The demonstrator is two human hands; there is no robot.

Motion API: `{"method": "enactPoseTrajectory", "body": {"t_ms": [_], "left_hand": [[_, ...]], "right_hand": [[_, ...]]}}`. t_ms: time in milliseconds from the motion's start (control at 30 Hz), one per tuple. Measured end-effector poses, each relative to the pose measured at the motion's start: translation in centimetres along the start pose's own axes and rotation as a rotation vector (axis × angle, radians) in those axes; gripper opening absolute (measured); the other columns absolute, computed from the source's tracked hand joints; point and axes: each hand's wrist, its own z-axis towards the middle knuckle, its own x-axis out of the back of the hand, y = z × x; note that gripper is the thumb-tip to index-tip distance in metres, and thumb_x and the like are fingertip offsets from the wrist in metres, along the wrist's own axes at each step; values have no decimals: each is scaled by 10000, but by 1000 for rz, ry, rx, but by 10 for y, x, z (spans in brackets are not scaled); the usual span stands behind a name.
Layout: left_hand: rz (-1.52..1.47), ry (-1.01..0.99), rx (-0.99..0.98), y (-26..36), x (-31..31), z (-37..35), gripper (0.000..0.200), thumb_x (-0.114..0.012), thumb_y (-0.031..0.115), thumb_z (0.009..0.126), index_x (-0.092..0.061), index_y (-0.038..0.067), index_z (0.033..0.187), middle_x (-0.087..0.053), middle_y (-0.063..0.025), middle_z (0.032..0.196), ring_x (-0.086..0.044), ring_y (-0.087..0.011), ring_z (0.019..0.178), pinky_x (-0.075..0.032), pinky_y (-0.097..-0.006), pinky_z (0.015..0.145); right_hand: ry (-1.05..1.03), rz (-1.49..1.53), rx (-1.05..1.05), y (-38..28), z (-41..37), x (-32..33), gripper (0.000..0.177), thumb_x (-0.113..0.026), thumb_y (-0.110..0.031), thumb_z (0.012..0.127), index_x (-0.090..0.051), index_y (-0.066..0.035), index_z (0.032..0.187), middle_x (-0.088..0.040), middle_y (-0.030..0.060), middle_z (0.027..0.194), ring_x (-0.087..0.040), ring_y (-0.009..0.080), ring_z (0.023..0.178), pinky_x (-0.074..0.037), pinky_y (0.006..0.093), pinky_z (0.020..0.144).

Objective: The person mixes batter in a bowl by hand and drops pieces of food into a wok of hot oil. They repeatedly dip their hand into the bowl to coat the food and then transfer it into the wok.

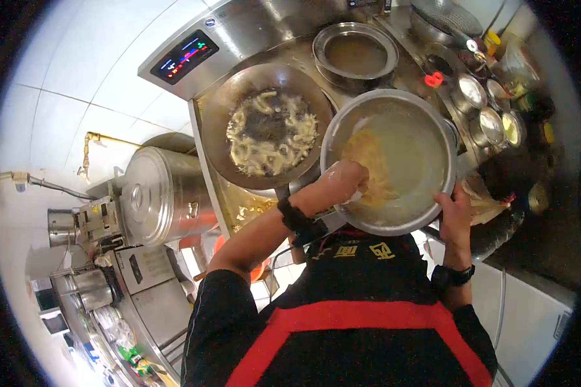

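Firmly, the right hand [456, 213] grips the bowl [425, 147] at its near right rim, thumb over the edge; that hold should steady it well. The left hand [348, 182] reaches among yellowish strips [372, 155] along the bowl's left side, just beside the wok [265, 79]. Its fingers curl downward, but I cannot tell whether they pinch anything. A light, loose touch should part strips without crushing them

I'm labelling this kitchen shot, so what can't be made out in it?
All in the head view:
Left hand: fingertips, hidden by the hand itself and the food in the metal bowl.
Tall pot: contents, hidden by its lid.
Control panel: readings, too small and blurred.
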Motion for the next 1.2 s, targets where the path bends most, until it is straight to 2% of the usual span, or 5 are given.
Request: {"method": "enactPoseTrajectory", "body": {"t_ms": [600,900,1100,1167,1200], "left_hand": [[232,295,547,-145,166,-25,101,-542,44,753,-633,33,796,-637,-204,811,-624,-381,770,-494,-446,672],[1348,454,-11,-380,127,11,104,-559,97,797,-642,37,815,-636,-173,784,-633,-345,742,-512,-449,686],[463,366,146,-162,176,46,165,-559,183,832,-661,70,898,-649,-170,790,-635,-317,693,-492,-422,591],[-981,346,402,-104,131,33,181,-565,187,824,-649,61,923,-649,-165,848,-637,-325,753,-492,-405,602],[-384,163,312,-72,113,43,180,-573,160,825,-661,53,940,-649,-170,901,-628,-339,819,-502,-409,681]], "right_hand": [[32,90,14,14,9,13,505,-530,-10,770,-496,17,1273,-595,95,1147,-575,190,993,-462,312,888],[115,4,93,19,0,32,485,-552,-32,757,-523,11,1239,-615,100,1099,-577,205,973,-465,334,884],[92,-158,46,20,3,38,494,-566,-64,756,-522,20,1241,-616,114,1117,-574,193,993,-467,333,874],[74,-81,24,20,6,34,500,-572,-76,756,-521,17,1244,-620,114,1108,-576,183,980,-468,328,871],[32,18,31,20,10,30,506,-578,-89,755,-520,14,1247,-625,113,1099,-579,174,968,-468,322,868]]}}
